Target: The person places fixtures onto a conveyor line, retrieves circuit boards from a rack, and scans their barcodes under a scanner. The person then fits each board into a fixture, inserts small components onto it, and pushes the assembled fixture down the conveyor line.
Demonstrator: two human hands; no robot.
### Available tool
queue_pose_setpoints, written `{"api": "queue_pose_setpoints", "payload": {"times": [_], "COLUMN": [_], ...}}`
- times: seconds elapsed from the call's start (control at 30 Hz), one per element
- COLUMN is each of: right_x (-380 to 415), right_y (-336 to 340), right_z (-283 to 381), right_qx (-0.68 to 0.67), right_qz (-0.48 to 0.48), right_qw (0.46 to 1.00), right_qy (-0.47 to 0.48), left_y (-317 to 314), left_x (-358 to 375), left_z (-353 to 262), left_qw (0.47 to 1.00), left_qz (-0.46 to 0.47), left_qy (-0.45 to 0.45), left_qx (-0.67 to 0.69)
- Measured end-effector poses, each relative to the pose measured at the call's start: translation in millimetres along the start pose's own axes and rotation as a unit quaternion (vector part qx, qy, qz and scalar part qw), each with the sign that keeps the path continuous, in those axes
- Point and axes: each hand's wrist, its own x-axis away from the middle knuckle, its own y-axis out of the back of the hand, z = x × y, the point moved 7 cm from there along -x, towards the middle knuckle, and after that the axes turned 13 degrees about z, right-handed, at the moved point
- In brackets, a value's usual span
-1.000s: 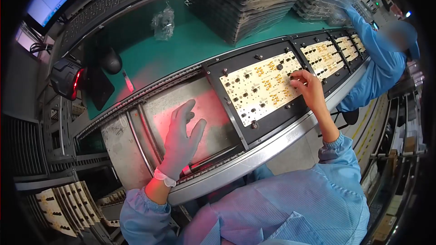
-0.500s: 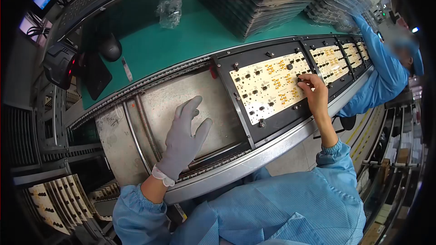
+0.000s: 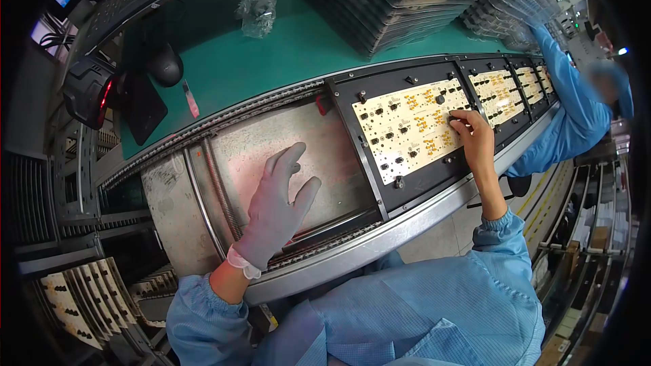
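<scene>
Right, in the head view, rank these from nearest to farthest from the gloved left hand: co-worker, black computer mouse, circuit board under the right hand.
From the left hand:
1. Circuit board under the right hand: just to the right.
2. Computer mouse: upper left, green surface.
3. Co-worker: far right.

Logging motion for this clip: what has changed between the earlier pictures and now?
The nearest board, in its black frame, has slid rightward along the rail. The right hand moved with it, still pinched at a small black part. The gloved left hand stays open above the metal bed.
</scene>
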Motion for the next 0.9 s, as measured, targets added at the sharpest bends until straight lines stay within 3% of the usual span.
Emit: {"api": "queue_pose_setpoints", "payload": {"times": [0.23, 0.37, 0.47, 0.53, 0.6, 0.67, 0.8, 0.9], "right_x": [-3, -5, -2, 4, -3, -18, -46, -78], "right_y": [0, -2, 6, 33, 54, 78, 126, 147], "right_z": [17, 13, 12, 22, 34, 63, 157, 212], "right_qx": [0.081, 0.067, 0.008, -0.041, -0.066, -0.102, -0.054, 0.013], "right_qz": [0.003, 0.026, -0.017, -0.143, -0.15, -0.175, -0.242, -0.259], "right_qw": [0.997, 0.997, 1.0, 0.984, 0.981, 0.965, 0.916, 0.899], "right_qy": [-0.015, -0.002, -0.019, 0.099, 0.099, 0.165, 0.315, 0.352], "left_y": [1, 0, 1, 1, 4, 4, 6, 12], "left_x": [0, 1, 3, 4, 5, 10, 10, 11], "left_z": [1, 6, 5, 5, 3, 4, 11, 13], "left_qw": [1.0, 1.0, 0.999, 0.999, 0.999, 0.999, 0.999, 1.0], "left_qz": [0.004, 0.014, 0.012, 0.011, 0.002, -0.012, 0.003, -0.012], "left_qy": [0.002, 0.009, 0.024, 0.024, 0.012, -0.013, -0.019, -0.022], "left_qx": [-0.008, -0.014, -0.023, -0.022, -0.035, -0.045, -0.027, -0.017]}}
